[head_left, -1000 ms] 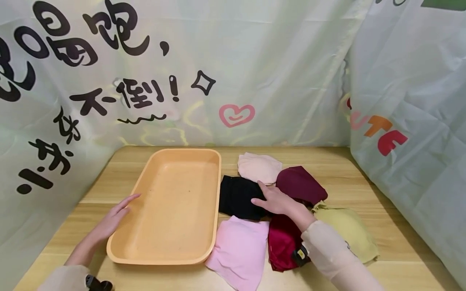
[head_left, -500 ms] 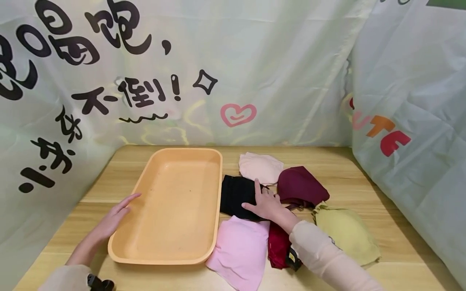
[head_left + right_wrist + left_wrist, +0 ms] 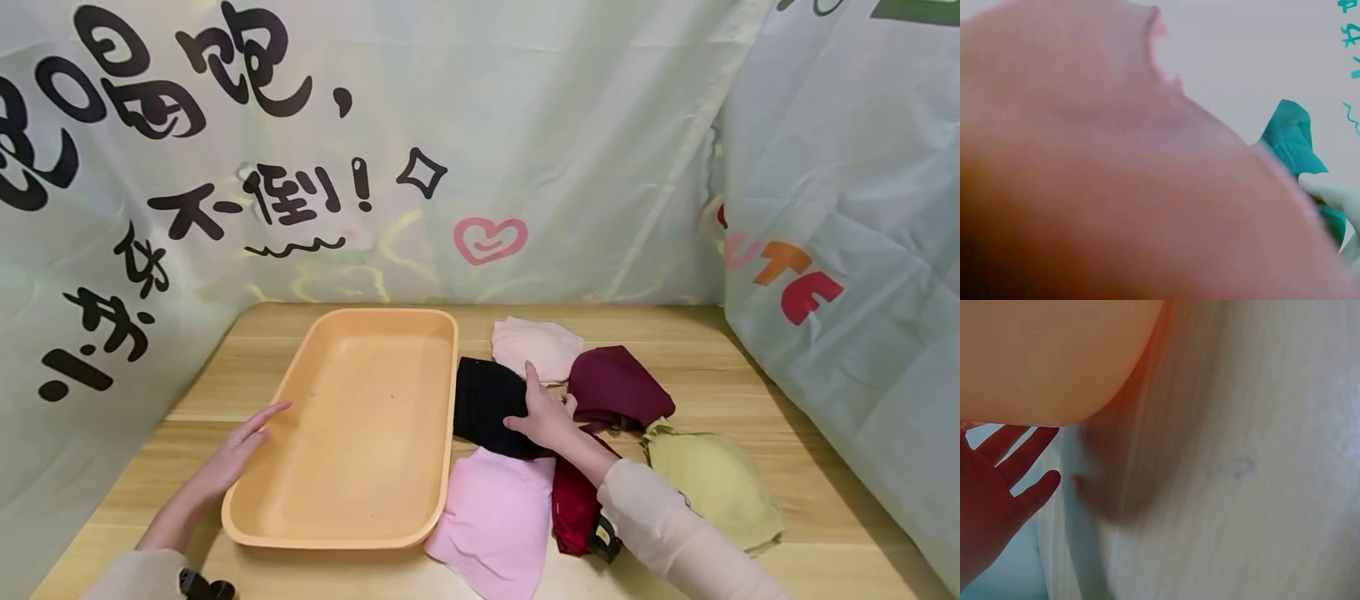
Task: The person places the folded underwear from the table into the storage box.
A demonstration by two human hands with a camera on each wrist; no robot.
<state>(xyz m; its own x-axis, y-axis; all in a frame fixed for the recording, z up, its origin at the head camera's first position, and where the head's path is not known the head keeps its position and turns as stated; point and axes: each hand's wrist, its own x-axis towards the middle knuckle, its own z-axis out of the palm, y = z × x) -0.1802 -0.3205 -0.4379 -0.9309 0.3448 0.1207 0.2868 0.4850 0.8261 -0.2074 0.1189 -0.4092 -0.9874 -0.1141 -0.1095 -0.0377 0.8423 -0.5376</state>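
An orange rectangular tray (image 3: 360, 450) stands on the left half of the wooden table, nothing in it. My left hand (image 3: 228, 454) rests against its left rim with fingers fairly straight; the left wrist view shows some of those fingers (image 3: 1032, 456) beside the tray's wall. A folded black garment (image 3: 487, 408) lies against the tray's right side. With the thumb on top and the other fingers curled at the far edge, my right hand (image 3: 551, 417) grips its right part, index finger pointing outward. Skin blurs most of the right wrist view.
Around the black garment lie a pale pink folded garment (image 3: 536, 348), a maroon one (image 3: 618, 387), a yellow one (image 3: 716, 483), a dark red one (image 3: 576, 504) and a light pink one (image 3: 495, 521). Printed cloth (image 3: 585, 150) hangs behind the table.
My right hand moves slightly left over the black garment, spreads, then its fingers curl at the right edge; the black garment's top bulges a little. The left hand and tray stay put.
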